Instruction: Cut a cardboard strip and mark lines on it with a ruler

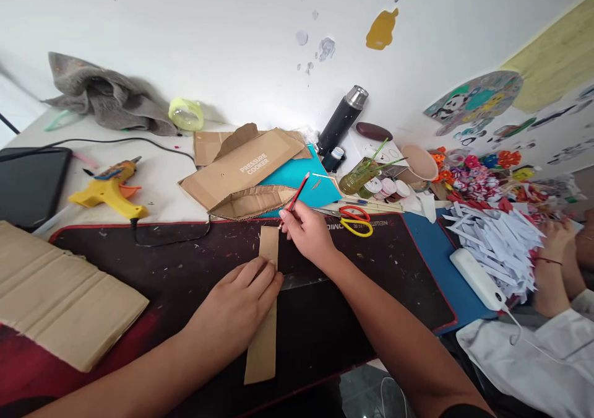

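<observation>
A narrow brown cardboard strip (pixel 262 350) lies lengthwise on the dark desk mat. Across its upper half rests my left hand (pixel 248 288), fingers together and bent over the strip's right edge, holding it down; its thumb is hidden. My right hand (pixel 309 232) pinches a red and black pencil (pixel 299 190), whose lower end is by the strip's top right corner. Just beyond the strip sits a curved, open cardboard piece (pixel 253 203). Scissors (pixel 356 221) with red and yellow handles lie right of my right hand.
A yellow glue gun (pixel 111 189) with a black cable and a cardboard sheet (pixel 65 294) are on the left. Behind stand a flat carton (pixel 245 167), a black thermos (pixel 341 121) and a glass jar (pixel 355 176). Paper strips (pixel 496 238) and another person's hand (pixel 554 244) are at right.
</observation>
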### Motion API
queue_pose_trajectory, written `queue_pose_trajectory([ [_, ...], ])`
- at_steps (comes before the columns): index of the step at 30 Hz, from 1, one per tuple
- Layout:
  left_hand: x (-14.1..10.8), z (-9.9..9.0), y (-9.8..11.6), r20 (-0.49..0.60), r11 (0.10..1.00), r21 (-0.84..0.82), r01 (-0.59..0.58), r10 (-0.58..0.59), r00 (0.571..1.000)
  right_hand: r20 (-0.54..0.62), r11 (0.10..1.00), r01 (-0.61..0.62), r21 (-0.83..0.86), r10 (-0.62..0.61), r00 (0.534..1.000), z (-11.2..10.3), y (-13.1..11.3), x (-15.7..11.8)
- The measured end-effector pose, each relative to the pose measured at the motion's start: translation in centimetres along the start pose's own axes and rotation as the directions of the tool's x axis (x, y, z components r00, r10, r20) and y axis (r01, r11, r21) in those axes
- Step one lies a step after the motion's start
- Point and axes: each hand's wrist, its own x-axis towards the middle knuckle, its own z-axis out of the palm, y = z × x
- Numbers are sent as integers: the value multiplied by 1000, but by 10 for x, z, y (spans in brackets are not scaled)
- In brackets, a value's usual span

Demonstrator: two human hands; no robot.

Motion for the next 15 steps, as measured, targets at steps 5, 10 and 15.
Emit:
queue_pose_trajectory([
  [5, -1, 1, 0, 11, 1000, -15, 6, -6, 1000, 51, 999, 37, -32, -35, 998, 1, 0, -4],
  [10, -2, 3, 0, 18, 1000, -20, 10, -9, 1000, 2, 999, -30, 29, 30, 1000, 1, 4, 1],
  [15, -2, 2, -1, 18, 1000, -15, -2, 2, 1000, 34, 999, -15, 32, 14, 999, 1, 0, -3],
])
